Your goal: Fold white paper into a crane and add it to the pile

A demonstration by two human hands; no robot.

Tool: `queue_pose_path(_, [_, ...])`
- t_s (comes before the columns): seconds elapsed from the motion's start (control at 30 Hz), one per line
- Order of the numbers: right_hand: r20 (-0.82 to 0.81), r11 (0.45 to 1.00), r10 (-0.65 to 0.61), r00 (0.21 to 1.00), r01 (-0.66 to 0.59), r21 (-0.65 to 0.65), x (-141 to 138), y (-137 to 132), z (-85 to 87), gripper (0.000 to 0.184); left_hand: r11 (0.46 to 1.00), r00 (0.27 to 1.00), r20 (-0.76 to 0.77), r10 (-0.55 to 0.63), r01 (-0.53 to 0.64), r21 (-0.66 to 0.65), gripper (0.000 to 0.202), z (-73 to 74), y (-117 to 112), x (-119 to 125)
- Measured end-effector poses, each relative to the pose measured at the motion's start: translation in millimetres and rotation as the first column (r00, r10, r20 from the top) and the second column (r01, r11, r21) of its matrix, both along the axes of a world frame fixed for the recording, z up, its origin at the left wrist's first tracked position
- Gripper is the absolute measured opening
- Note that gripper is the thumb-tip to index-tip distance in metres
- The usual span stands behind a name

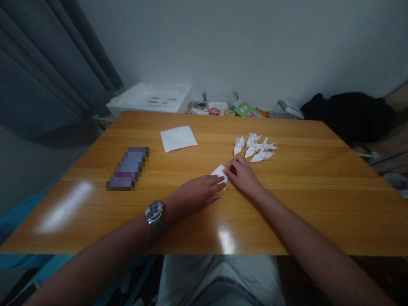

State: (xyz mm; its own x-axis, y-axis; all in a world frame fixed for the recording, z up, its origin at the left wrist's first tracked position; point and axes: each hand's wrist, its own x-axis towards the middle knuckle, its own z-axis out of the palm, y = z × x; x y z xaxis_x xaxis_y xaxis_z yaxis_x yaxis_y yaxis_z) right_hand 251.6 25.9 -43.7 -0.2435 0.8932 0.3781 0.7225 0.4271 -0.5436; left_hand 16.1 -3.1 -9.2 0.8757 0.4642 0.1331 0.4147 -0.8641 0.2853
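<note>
A small folded white paper (219,172) lies on the wooden table (306,199) near the middle. My left hand (196,193), with a wristwatch on its wrist, lies flat with its fingers stretched onto the paper's near edge. My right hand (242,174) has curled fingers pinching the paper's right edge. Just beyond my right hand sits a cluster of several folded white paper cranes (255,148).
A flat white sheet with a torn top edge (177,138) lies at the table's far middle. A blurred dark oblong object (129,168) rests to the left. Behind the table are a white plastic crate (153,97), small packages (229,110) and a dark bag (347,112).
</note>
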Motion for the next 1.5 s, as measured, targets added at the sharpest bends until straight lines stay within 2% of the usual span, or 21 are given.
queue_pose_path(0.17, [0.011,1.0,-0.003,1.0,0.003,0.005,0.0,0.2,-0.5,0.013,0.998,0.999,0.024,-0.028,0.03,-0.046,0.041,4.9,2.2,-7.3])
queue_pose_path(0.43, [0.031,1.0,-0.008,0.999,0.008,0.003,-1.3,-1.1,1.3,0.014,0.999,1.0,0.002,-0.004,0.004,-0.043,0.042,8.5,2.8,-5.5])
queue_pose_path(0.67, [0.051,0.999,-0.019,0.998,0.018,0.027,-2.6,-2.0,0.1,0.015,0.999,0.999,-0.021,0.025,-0.025,-0.029,0.052,4.6,1.3,-5.9])
queue_pose_path(1.5, [0.082,0.998,-0.03,0.996,0.026,0.056,-2.4,-1.2,-2.9,0.014,0.996,0.995,-0.022,0.094,-0.093,0.008,0.047,2.4,-2.7,2.8])
